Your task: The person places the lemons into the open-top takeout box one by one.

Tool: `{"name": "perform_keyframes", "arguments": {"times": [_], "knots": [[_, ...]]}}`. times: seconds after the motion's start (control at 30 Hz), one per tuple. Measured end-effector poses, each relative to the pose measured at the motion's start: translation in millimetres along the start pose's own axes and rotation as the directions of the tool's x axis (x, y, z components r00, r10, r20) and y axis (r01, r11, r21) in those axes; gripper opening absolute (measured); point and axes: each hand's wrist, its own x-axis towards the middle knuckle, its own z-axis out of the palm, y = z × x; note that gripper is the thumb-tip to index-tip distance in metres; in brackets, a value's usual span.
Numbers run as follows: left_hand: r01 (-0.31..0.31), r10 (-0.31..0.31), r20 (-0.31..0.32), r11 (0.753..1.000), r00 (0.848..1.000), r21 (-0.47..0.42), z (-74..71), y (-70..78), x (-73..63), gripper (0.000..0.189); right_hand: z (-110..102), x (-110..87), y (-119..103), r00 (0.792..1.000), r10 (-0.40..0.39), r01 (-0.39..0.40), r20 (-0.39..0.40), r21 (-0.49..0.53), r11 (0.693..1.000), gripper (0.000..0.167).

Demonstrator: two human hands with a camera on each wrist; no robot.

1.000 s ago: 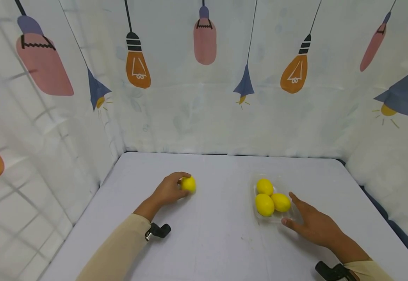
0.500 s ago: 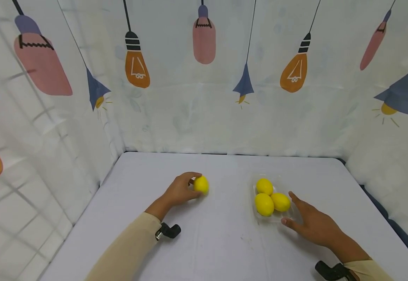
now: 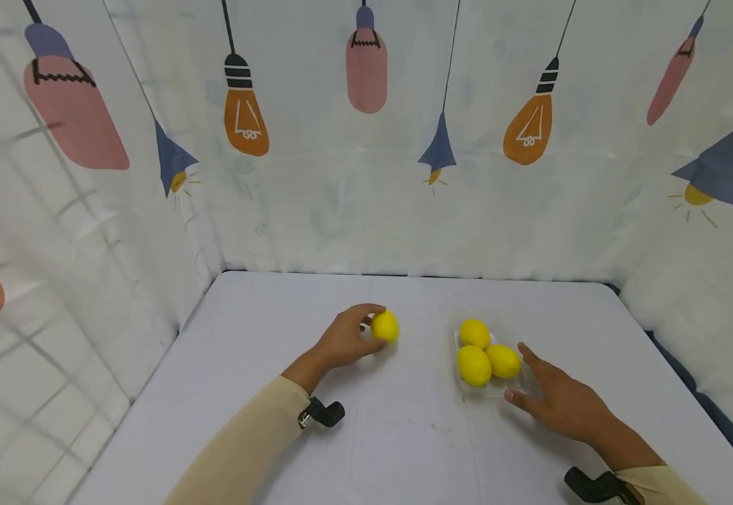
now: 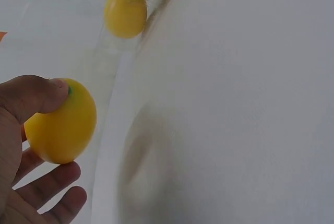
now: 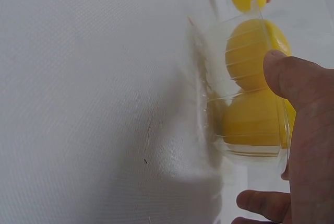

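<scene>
A yellow lemon is pinched between the thumb and fingers of my left hand, left of the container. In the left wrist view the held lemon shows a small green spot by the thumb, and a shadow falls on the table below. A clear plastic container holds three more lemons, among them the near-left lemon. My right hand is at the container's right side, thumb and fingers spread. Its thumb overlaps the container's rim in the right wrist view; whether it presses there I cannot tell.
The white-covered table carries the container right of its middle. Patterned white curtains stand along the back and both sides. Both wrists wear black camera mounts, such as the left mount.
My left hand has moved steadily to the right with the lemon, closer to the container. The right hand and the container have stayed in place.
</scene>
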Motion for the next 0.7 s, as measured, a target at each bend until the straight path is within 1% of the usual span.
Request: {"name": "perform_keyframes", "arguments": {"times": [0.1, 0.23, 0.4, 0.57, 0.7], "knots": [[-0.031, 0.031, -0.001, 0.999, 1.0, -0.015, 4.0, 8.2, 2.6, 0.063, 0, 0.4, 0, 1.0, 0.004, -0.004, 0.007, -0.003, 1.0, 0.11], [-0.053, 0.053, 0.006, 0.998, 0.999, -0.045, 8.9, 16.9, 5.3, 0.063, 0, 0.2, 0, 1.0, 0.008, -0.008, 0.003, -0.004, 1.0, 0.11], [-0.055, 0.056, 0.02, 0.996, 0.998, -0.064, 15.0, 23.8, 7.0, 0.064, -2, -0.3, -2, 1.0, 0.005, -0.005, 0.002, -0.009, 1.0, 0.11], [-0.057, 0.06, 0.036, 0.997, 0.998, -0.057, 19.7, 31.6, 9.8, 0.065, -3, -0.7, -3, 1.0, 0.008, -0.008, 0.0, -0.011, 1.0, 0.11], [-0.074, 0.077, 0.05, 0.996, 0.996, -0.052, 23.1, 37.6, 13.4, 0.065, -3, 0.1, -3, 1.0, 0.013, -0.013, 0.009, -0.013, 1.0, 0.111]]}}
